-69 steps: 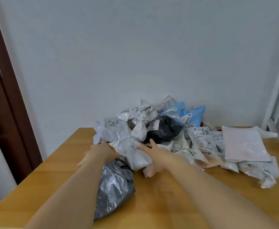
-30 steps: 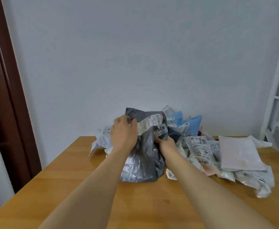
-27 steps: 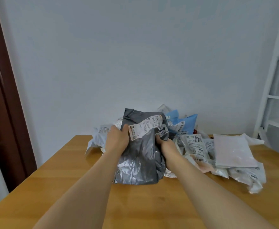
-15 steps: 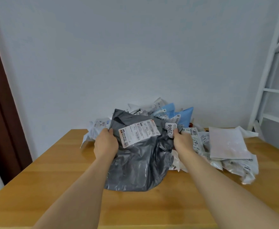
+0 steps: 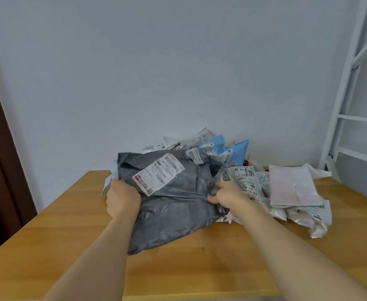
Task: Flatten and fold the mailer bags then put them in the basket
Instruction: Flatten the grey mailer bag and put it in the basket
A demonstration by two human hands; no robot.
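The left hand (image 5: pixel 122 199) and right hand (image 5: pixel 226 195) each grasp one side of the grey mailer bag (image 5: pixel 173 203), spread near the far edge of the tabletop (image 5: pixel 69 246).

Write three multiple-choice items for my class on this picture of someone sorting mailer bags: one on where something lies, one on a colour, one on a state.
1. Where does the pile of crumpled bags lie?
A. At the table's far side by the wall
B. On the floor
C. In a basket

2. What colour is the bag held by both hands?
A. Blue
B. Grey
C. Pink

3. How is the held bag?
A. Folded small
B. Rolled into a tube
C. Spread out, label facing up

Answers:
1 A: the pile sits on the table against the wall.
2 B: the grey bag is gripped by the left hand and right hand.
3 C: its white label shows on top.
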